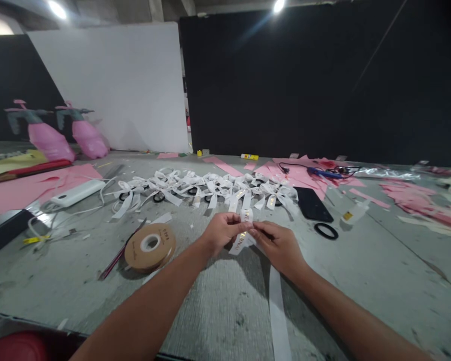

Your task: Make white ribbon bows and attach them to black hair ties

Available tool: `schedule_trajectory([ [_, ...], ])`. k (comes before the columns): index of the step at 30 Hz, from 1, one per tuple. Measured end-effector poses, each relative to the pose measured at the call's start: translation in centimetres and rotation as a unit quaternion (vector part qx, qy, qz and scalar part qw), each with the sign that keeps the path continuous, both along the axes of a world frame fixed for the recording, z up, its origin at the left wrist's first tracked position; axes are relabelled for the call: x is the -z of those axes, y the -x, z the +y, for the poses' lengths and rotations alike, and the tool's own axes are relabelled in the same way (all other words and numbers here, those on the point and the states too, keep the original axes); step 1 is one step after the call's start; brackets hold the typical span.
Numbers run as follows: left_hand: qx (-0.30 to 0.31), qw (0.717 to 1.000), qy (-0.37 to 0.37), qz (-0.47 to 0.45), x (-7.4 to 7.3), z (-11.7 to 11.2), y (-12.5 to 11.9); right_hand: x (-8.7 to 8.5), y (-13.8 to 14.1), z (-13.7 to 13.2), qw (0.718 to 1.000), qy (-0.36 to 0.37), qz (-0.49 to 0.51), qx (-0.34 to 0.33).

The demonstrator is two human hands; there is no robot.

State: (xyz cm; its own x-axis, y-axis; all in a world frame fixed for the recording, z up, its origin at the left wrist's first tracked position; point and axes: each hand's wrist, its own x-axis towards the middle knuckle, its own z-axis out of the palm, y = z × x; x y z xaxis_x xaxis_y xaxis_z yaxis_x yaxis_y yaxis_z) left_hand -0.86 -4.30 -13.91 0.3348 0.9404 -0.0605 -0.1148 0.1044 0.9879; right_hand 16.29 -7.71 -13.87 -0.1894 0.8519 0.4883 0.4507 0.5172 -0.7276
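Between my two hands is a white ribbon [247,215] printed with gold letters, looped upward with a short end hanging below. My left hand [224,231] pinches its left side. From the other side my right hand [276,241] grips it with closed fingertips, almost touching the left. A long tail of ribbon [277,306] runs from under my right hand down toward me. Beyond the hands lies a row of white ribbon bows [210,188] with black rings among them. To the left is a brown cardboard ribbon spool [139,253].
A dark slim tool [115,263] lies beside the spool. Rightward are a black phone [313,204], a black ring [326,231] and a small bottle [355,213]. Pink paper scraps [296,173] lie behind. Two pink spray bottles [50,140] [88,138] stand far left, near a white power strip [75,194].
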Motion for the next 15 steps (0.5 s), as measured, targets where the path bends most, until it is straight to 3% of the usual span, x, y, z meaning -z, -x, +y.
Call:
schedule_trajectory([
  [6,0.011,0.999,-0.037,-0.025,0.23,0.05,-0.22,-0.47,0.25,-0.02,0.998,0.042,0.026,0.037],
  [15,0.010,0.993,-0.015,-0.115,0.12,-0.03,-0.36,0.00,0.11,0.28,0.996,0.054,0.045,0.055],
])
